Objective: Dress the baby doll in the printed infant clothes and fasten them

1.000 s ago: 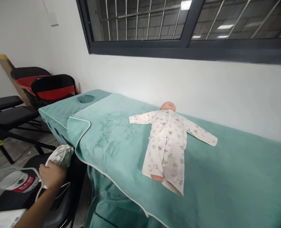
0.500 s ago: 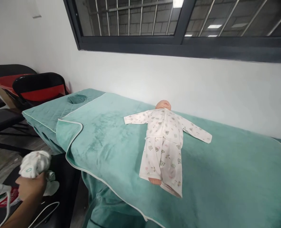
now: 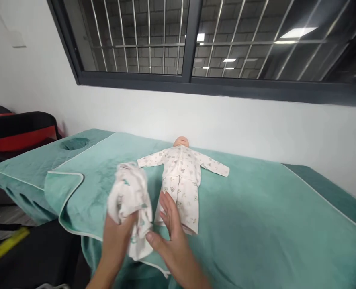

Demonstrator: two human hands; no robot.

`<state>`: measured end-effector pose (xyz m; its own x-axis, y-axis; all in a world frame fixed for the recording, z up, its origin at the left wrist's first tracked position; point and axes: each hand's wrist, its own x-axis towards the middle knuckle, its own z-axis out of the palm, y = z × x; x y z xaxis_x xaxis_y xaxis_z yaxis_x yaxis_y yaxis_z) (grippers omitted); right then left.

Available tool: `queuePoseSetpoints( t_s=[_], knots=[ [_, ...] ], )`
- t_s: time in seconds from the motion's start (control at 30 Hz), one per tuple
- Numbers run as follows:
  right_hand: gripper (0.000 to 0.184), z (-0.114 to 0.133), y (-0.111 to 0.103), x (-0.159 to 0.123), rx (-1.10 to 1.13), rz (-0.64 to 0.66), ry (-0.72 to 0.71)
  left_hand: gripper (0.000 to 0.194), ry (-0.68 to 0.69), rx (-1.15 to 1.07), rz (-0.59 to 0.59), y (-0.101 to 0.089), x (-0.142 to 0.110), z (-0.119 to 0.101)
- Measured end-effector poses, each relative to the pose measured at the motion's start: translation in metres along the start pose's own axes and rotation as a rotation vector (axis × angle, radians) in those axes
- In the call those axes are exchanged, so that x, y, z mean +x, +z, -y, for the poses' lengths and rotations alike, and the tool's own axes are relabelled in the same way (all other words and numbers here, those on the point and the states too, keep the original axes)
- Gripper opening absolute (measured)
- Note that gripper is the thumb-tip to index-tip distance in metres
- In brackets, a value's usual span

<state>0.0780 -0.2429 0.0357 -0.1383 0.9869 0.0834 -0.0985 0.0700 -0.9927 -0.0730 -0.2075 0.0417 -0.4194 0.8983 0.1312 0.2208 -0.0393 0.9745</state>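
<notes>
A bunched white cloth with green print [image 3: 130,196] is gripped in my left hand [image 3: 117,237], raised over the front edge of the bed. My right hand [image 3: 176,241] is beside it with fingers spread; its thumb comes up against the cloth's right side or very near it. Beyond my hands a baby doll [image 3: 181,141] lies on its back, arms out to the sides. It wears a white patterned top [image 3: 182,162] and matching pants [image 3: 187,200]. My right fingers hide part of one pant leg.
A green plush cover [image 3: 241,216] with pale piping spreads over the bed, which has a face hole [image 3: 75,143] at its left end. Black and red chairs [image 3: 21,130] stand at left. A black seat [image 3: 36,253] is at lower left. A barred window [image 3: 154,44] is above.
My left hand has brought the white cloth from the black seat at lower left up and right to the bed. My right hand has come into view. The camera has turned and tilted up.
</notes>
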Motion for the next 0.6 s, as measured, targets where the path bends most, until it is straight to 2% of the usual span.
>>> queuePoseSetpoints(
  t_s=[0.1, 0.2, 0.3, 0.4, 0.5, 0.6],
  knots=[
    [0.090, 0.008, -0.020, 0.002, 0.005, -0.080, -0.001, 0.057, -0.069, -0.092, 0.192, 0.042, -0.020, -0.017],
    [0.081, 0.023, -0.034, 0.006, 0.048, -0.145, -0.033, 0.056, -0.050, -0.131, 0.300, 0.064, -0.032, -0.029],
    [0.076, 0.036, -0.038, 0.011, 0.119, -0.153, -0.103, 0.054, -0.046, -0.111, 0.335, 0.071, -0.038, -0.043],
    [0.084, 0.043, -0.040, 0.019, 0.164, -0.232, -0.057, 0.058, -0.051, -0.093, 0.415, 0.071, -0.040, -0.052],
    [0.086, 0.046, -0.045, 0.028, 0.236, -0.340, 0.004, 0.069, -0.079, -0.072, 0.516, 0.071, -0.040, -0.050],
    [0.081, 0.047, -0.055, 0.034, 0.340, -0.347, 0.043, 0.079, -0.115, -0.125, 0.556, 0.072, -0.040, -0.043]
  ],
)
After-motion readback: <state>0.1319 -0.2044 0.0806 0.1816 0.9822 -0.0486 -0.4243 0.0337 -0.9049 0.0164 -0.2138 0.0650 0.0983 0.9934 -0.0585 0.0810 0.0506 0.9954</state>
